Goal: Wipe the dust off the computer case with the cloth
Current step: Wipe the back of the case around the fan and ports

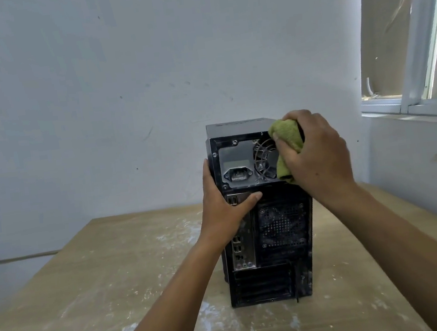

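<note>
Computer case (pixel 282 226) upright on the bench (pixel 115 274), rear facing me; my left hand (pixel 226 208) clasps its left edge, right hand (pixel 317 153) bunches the cloth (pixel 286 135) against the fan grille (pixel 265 159), where I judge loops could snag or dust get pushed inside.

Soft daylight enters through the window (pixel 413 31) at right (its frame bowed by wide-angle distortion), slightly soft focus.

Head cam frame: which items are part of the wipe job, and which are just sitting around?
In the job:
computer case, back panel facing the camera
green cloth, pressed to the case's upper back
right hand, gripping the cloth
left hand, holding the case's left edge

Just there:
wooden table, smeared white
window
wall
</note>
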